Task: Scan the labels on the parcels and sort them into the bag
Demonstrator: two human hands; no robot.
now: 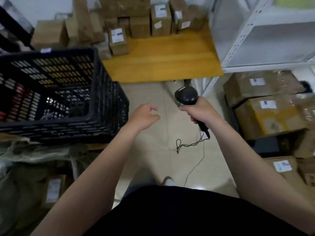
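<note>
While the scanner (186,97) is being gripped by its handle in the right hand (200,110), its long axis is running from lower right to upper left, with the rounded head pointing up and away from the body and the handle end jutting out below the fist. A thin looped cord (187,144) is hanging from that lower end. The left hand (144,116) is being held open and empty, fingers loosely curled, just left of the scanner and apart from it.

Both hands are being held over a pale tiled floor (153,154). A yellow wooden surface (162,60) is lying ahead, and labelled cardboard parcels (136,23) are stacked along its far edge, well apart from either hand. More parcels (265,106) are piled at the right beneath a white metal shelf (265,41). A black slotted crate (56,92) is standing at the left, near the left hand. Below it a greenish bag (25,176) is lying, with a labelled parcel (53,189) showing inside; motion blur is softening the details there.
</note>
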